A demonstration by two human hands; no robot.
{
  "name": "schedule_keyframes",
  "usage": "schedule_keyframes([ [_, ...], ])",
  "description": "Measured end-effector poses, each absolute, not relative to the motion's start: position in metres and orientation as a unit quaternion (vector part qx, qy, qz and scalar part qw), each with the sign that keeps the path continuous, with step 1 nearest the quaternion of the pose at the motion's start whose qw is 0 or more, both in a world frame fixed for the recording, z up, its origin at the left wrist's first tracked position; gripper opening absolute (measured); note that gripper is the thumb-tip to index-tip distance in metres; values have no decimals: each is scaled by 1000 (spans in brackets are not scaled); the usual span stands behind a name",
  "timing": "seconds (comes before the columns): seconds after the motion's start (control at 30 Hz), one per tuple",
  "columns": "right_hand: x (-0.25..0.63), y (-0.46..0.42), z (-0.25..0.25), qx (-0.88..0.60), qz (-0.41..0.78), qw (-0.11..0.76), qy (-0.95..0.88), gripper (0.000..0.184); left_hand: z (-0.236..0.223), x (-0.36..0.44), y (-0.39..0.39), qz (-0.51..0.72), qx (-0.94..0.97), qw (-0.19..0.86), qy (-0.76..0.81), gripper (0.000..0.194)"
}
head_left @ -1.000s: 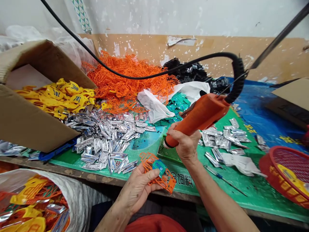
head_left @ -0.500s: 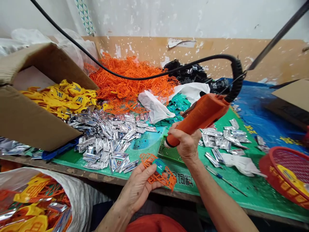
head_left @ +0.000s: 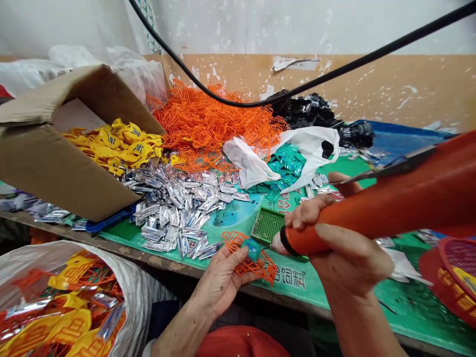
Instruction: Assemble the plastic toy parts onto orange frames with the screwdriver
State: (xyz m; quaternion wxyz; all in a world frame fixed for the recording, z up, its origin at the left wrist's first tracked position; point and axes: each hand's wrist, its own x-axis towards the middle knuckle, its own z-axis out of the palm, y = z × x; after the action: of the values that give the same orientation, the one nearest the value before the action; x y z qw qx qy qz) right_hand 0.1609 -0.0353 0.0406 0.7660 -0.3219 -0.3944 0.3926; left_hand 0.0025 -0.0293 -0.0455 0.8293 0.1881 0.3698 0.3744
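Between the thumb and fingers of my left hand is an orange plastic frame, an openwork lattice piece, held just over the table's front edge. A small green plastic part lies on the frame beside my thumb. My right hand is wrapped round an orange electric screwdriver, a thick cylinder with a lever along its top. Its pale nose points left and down, close to the frame but apart from it. Behind the nose sits a small green perforated tray, partly covered by the tool.
Silver packets lie heaped at mid-left, before a tilted cardboard box of yellow parts. Behind are orange frames, black parts and green parts in a white bag. A filled sack stands front left, a red basket right. A black cable hangs across.
The screwdriver has come closer to me and swung down to a flatter angle, its nose nearer the frame. My left hand still holds the frame. The view has shifted slightly.
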Motion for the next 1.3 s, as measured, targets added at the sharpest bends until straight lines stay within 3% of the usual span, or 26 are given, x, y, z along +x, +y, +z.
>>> schedule_keyframes([
  [0.13,156,-48,38,-299,414,764,-395,33,-45,3,-30,366,201,833,363,33],
  [0.33,150,-48,35,-314,411,760,-393,50,-44,2,-30,371,198,829,368,36],
  [0.73,147,-51,28,-297,427,765,-380,38,-44,2,-31,375,196,835,350,33],
  [1.3,143,-51,27,-310,424,765,-373,47,-50,1,-31,381,210,826,360,39],
])
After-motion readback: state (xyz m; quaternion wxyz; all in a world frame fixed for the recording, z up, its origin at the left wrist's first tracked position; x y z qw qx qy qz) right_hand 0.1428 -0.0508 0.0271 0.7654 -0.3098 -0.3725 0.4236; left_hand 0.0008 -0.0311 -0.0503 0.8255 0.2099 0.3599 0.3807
